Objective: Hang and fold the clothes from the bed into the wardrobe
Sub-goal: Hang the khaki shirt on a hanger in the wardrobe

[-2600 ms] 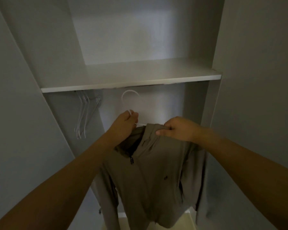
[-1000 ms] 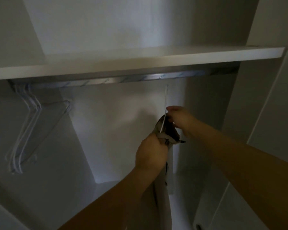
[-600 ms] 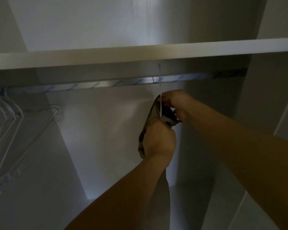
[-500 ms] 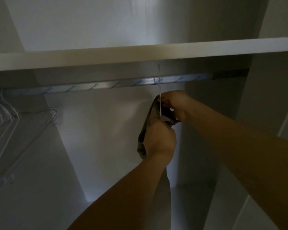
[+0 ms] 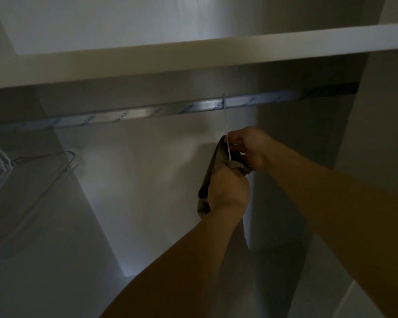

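An olive-grey jacket (image 5: 207, 180) hangs on a white hanger (image 5: 226, 131) whose hook sits over the metal wardrobe rail (image 5: 147, 112). Seen edge-on, the jacket drops straight down and is mostly hidden behind my left forearm. My left hand (image 5: 229, 190) grips the jacket's collar area from the near side. My right hand (image 5: 248, 145) pinches the hanger's neck and the fabric at the top, just below the rail.
A white shelf (image 5: 193, 58) runs above the rail. Several empty white hangers (image 5: 21, 180) hang at the rail's far left. The wardrobe's back wall (image 5: 147, 180) and right side panel (image 5: 377, 134) enclose the space.
I carried the jacket on its hanger into the wardrobe, turned it edge-on and raised it. The hook now rests over the rail; my hands stay at the collar.
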Demonstrator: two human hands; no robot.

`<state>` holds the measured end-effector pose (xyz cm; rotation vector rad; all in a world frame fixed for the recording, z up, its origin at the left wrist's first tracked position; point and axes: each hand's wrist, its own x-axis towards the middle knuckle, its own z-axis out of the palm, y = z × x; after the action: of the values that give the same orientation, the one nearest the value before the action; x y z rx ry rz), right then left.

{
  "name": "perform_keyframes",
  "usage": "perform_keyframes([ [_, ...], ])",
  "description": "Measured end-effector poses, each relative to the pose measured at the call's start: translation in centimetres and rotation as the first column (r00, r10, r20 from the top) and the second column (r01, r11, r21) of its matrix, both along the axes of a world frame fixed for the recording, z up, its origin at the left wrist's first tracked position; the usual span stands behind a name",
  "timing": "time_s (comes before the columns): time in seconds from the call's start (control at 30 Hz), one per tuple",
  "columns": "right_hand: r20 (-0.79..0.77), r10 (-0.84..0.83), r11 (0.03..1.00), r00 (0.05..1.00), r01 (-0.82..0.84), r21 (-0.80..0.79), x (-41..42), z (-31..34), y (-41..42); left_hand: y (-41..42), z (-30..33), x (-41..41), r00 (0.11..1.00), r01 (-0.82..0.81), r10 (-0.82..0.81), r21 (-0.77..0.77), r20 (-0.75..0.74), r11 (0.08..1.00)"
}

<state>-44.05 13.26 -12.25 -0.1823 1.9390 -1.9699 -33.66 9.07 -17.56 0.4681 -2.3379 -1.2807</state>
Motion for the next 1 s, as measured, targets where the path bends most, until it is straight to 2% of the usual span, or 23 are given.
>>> perform_keyframes([
  [0.07, -0.010, -0.009, 1.000, 1.000, 0.009, 0.011, 0.1, 0.0, 0.1, 0.2, 0.1, -0.2, 0.999, 0.004, 0.001, 0.100, -0.045, 0.995],
  [0.17, -0.004, -0.012, 0.998, 1.000, 0.012, 0.059, 0.5, 0.3, 0.2, 0.4, 0.1, -0.4, 0.999, 0.029, -0.028, 0.076, -0.018, 0.997],
  [0.23, 0.024, -0.012, 0.997, 1.000, 0.010, 0.074, 0.9, 0.5, 0.6, 0.4, 0.3, -0.6, 0.997, 0.053, -0.057, 0.081, 0.049, 0.995],
  [0.37, 0.029, -0.068, 0.990, 0.997, 0.064, 0.123, 1.9, 1.4, 1.6, 0.3, 1.6, -0.1, 0.944, 0.139, -0.173, 0.136, 0.280, 0.981],
  [0.47, -0.038, -0.117, 0.972, 0.992, 0.122, 0.201, 3.8, 2.5, 3.2, 0.1, 3.3, 1.6, 0.934, 0.211, -0.185, -0.053, 0.305, 0.976],
  [0.57, -0.199, -0.141, 0.910, 0.970, 0.206, 0.359, 7.3, 3.3, 5.4, 0.5, 5.9, 4.8, 0.932, 0.230, -0.168, -0.165, 0.321, 0.959],
  [0.7, -0.364, -0.032, 0.775, 0.931, 0.253, 0.579, 14.5, 3.9, 9.5, 1.7, 9.2, 11.4, 0.953, 0.254, -0.164, -0.377, 0.254, 0.891],
  [0.8, -0.388, 0.033, 0.636, 0.921, 0.280, 0.719, 20.8, 4.8, 13.2, 2.1, 9.9, 16.5, 0.967, 0.244, -0.149, -0.571, 0.208, 0.784],
  [0.87, -0.380, 0.072, 0.566, 0.922, 0.276, 0.777, 24.9, 5.1, 15.5, 2.3, 9.2, 19.2, 0.971, 0.231, -0.138, -0.620, 0.194, 0.750],
  [1.0, -0.381, 0.053, 0.505, 0.923, 0.304, 0.808, 31.2, 4.5, 18.6, 2.9, 7.0, 22.0, 0.966, 0.259, -0.173, -0.667, 0.193, 0.699],
])
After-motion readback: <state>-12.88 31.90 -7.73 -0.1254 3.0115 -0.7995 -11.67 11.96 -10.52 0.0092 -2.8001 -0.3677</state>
